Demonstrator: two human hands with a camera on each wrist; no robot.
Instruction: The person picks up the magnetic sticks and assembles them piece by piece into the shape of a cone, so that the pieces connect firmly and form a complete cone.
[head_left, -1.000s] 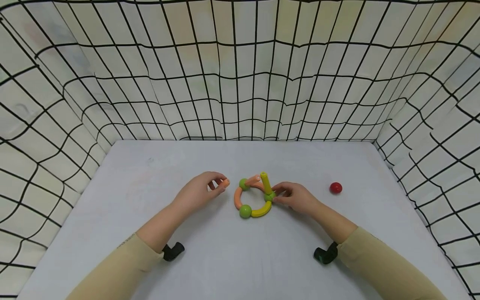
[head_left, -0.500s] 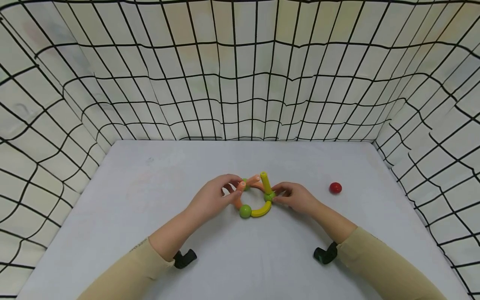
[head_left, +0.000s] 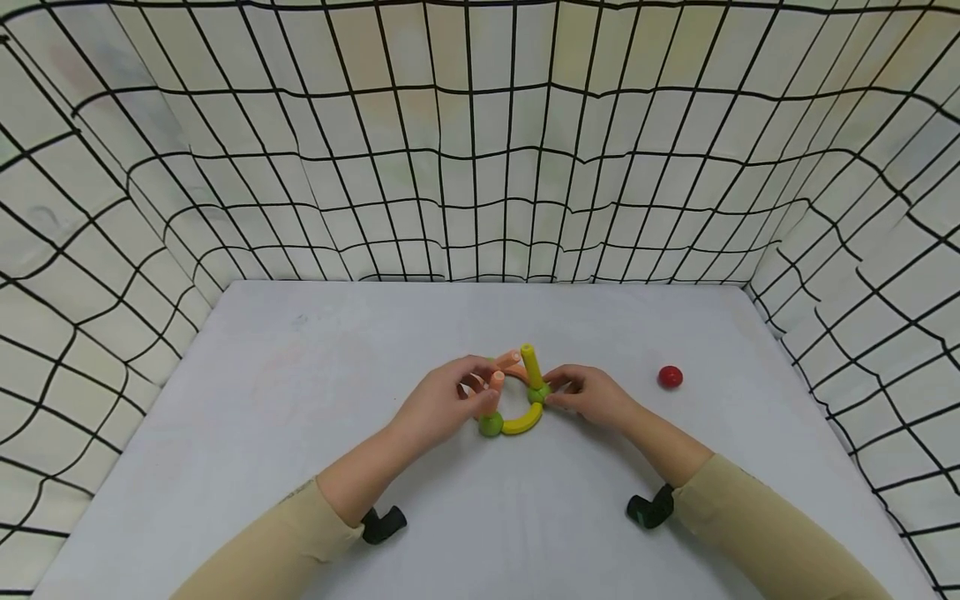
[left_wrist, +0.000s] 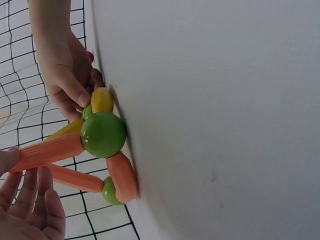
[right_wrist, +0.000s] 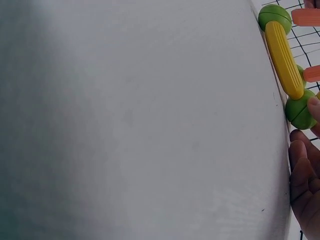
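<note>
A ring of toy building pieces lies mid-table: green balls joined by curved rods, one yellow (head_left: 522,421) and the others orange. My left hand (head_left: 442,400) pinches a straight orange rod (left_wrist: 47,154) between thumb and fingers. Its lower end meets the front-left green ball (left_wrist: 103,135), and it leans upward. On the ring's right side, my right hand (head_left: 596,396) grips another green ball (right_wrist: 299,111), thumb on its surface. From that ball rises a straight yellow rod (head_left: 531,367). A second straight orange rod (head_left: 507,359) slants up from the back ball, which the left hand mostly hides in the head view.
A red ball (head_left: 671,377) lies to the right of the right hand on the white table (head_left: 510,517). Black netting (head_left: 480,150) surrounds the back and both sides. Dark wrist-worn devices (head_left: 651,507) hang beneath both sleeves.
My left hand has carried the straight orange rod rightward, from beside the ring onto the front-left green ball. The right hand has stayed in place on its ball.
</note>
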